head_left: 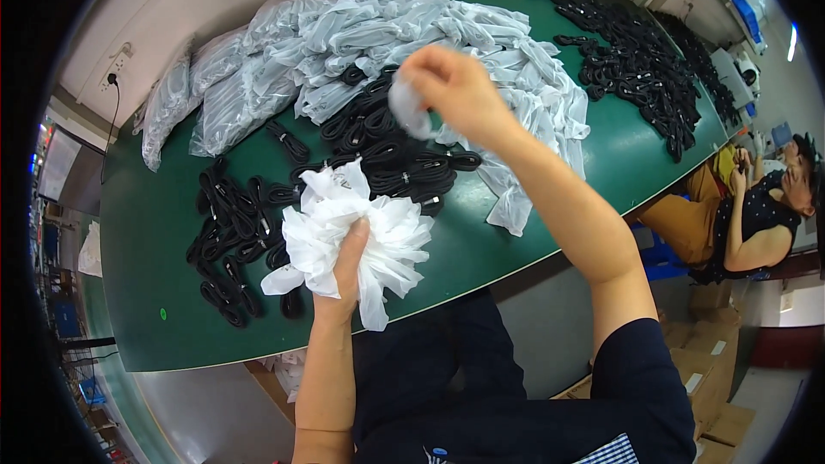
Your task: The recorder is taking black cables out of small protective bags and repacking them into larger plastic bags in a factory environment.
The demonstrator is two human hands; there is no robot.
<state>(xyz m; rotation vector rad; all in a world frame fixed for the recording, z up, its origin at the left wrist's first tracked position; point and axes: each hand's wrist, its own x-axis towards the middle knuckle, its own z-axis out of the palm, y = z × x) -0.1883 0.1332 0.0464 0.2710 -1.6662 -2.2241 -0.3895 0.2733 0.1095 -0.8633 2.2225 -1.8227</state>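
A thick fanned-out bunch of white plastic bags [391, 236] is gripped in my left hand [351, 262], its thumb pressed over the middle. Raised above the cables, my right hand [460, 90] pinches a thin translucent plastic bag [409, 110], which is smeared by motion. Beneath it and beyond the bunch lie coiled black cables [404, 176], bundled with ties. More black cable coils [228, 232] are spread to the left of the bunch.
Filled white bags [378, 26] are heaped along the table's far side, with larger clear packs [245, 94] at the left. Another pile of black cables [636, 60] covers the right end of the green table [163, 249]. A seated person [748, 206] is at the right; cardboard boxes [713, 361] stand below.
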